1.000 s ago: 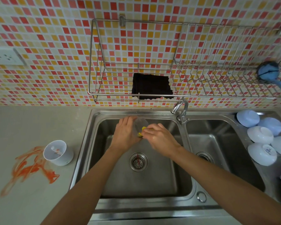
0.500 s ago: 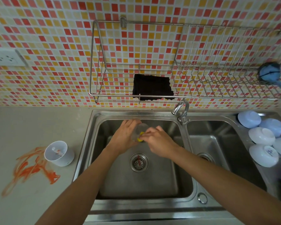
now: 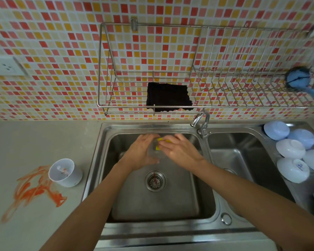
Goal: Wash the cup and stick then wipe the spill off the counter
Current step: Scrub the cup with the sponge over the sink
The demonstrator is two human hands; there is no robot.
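Clear round cup (image 3: 155,151) gripped by left hand (image 3: 140,153) over sink; right hand (image 3: 179,153) pinches yellow sponge (image 3: 161,141).

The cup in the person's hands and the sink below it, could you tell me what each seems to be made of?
Cup: clear glass or plastic, since the hand and basin show through it; which one is unclear. Sink: brushed stainless steel, grey with soft reflections.

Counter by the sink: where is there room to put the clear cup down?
Bare counter lies between the tiled wall and the white cup. The orange spill takes the near left. Right of the sink, the white bowls crowd the drainboard.
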